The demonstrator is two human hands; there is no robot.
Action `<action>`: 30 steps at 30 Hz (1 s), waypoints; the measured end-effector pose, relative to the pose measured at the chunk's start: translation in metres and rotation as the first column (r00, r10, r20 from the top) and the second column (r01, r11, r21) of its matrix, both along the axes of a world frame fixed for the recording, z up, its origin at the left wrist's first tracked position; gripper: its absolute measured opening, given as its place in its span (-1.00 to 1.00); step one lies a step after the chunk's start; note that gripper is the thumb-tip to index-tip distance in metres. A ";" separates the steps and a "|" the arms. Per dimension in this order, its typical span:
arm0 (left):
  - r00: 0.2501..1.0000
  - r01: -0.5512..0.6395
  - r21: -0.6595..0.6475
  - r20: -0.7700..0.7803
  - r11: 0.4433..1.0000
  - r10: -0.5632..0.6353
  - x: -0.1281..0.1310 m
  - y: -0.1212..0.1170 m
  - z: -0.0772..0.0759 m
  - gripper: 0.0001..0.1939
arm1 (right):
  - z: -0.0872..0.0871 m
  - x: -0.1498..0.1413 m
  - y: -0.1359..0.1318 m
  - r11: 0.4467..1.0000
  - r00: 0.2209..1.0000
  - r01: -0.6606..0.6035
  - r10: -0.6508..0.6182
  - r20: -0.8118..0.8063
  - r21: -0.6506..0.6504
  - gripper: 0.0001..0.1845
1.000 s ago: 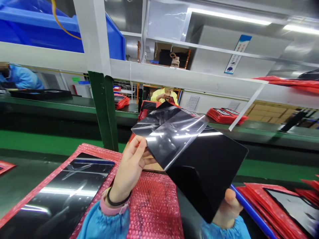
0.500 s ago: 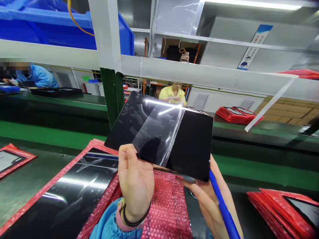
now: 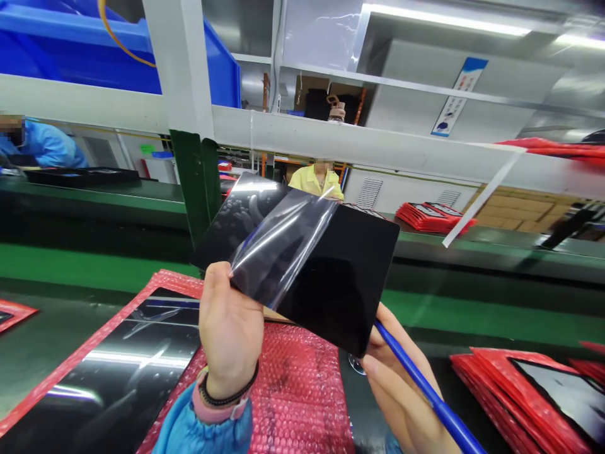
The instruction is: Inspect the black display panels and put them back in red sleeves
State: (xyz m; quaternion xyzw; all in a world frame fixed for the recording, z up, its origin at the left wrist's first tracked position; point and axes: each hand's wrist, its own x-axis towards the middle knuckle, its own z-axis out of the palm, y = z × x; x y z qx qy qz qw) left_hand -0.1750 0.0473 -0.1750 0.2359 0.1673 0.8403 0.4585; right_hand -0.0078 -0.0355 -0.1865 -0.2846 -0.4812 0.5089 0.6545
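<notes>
I hold a black glossy panel up in front of me, tilted. My left hand is closed, pinching a clear protective film that is partly peeled off the panel's left half. My right hand supports the panel's lower right corner from underneath and also has a blue rod running across its fingers. Below my hands lies a red bubble-wrap sheet.
A large black panel on red bubble wrap lies at lower left on the green conveyor. Stacks of red-wrapped panels sit at right, more beyond. A green-and-white post stands ahead. Other people work behind, one in yellow, one in blue.
The panel has turned from a steep diagonal to a flatter tilt and shifted left. My left hand has pulled the film further off. My right hand moved from gripping the bottom edge to supporting the corner.
</notes>
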 end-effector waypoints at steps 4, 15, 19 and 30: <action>1.000 -0.028 -0.035 -0.015 0.999 0.028 -0.002 0.006 -0.002 -0.82 | 0.001 0.000 0.001 1.000 0.998 -0.008 0.009 0.062 -0.009 -0.52; 0.986 -0.119 -0.043 -0.123 0.992 0.113 -0.011 0.019 -0.001 -0.83 | 0.011 0.007 0.000 0.976 0.936 0.216 -0.199 0.291 -0.028 -0.83; 0.970 -0.088 -0.130 -0.235 0.988 0.055 -0.020 0.022 -0.007 -0.82 | 0.017 0.010 -0.008 0.946 0.909 0.324 -0.309 0.280 -0.007 -0.71; 0.965 -0.105 -0.105 -0.251 0.989 0.076 -0.023 0.025 -0.008 -0.75 | 0.011 0.015 -0.017 0.986 0.985 0.158 -0.161 0.064 0.047 -0.72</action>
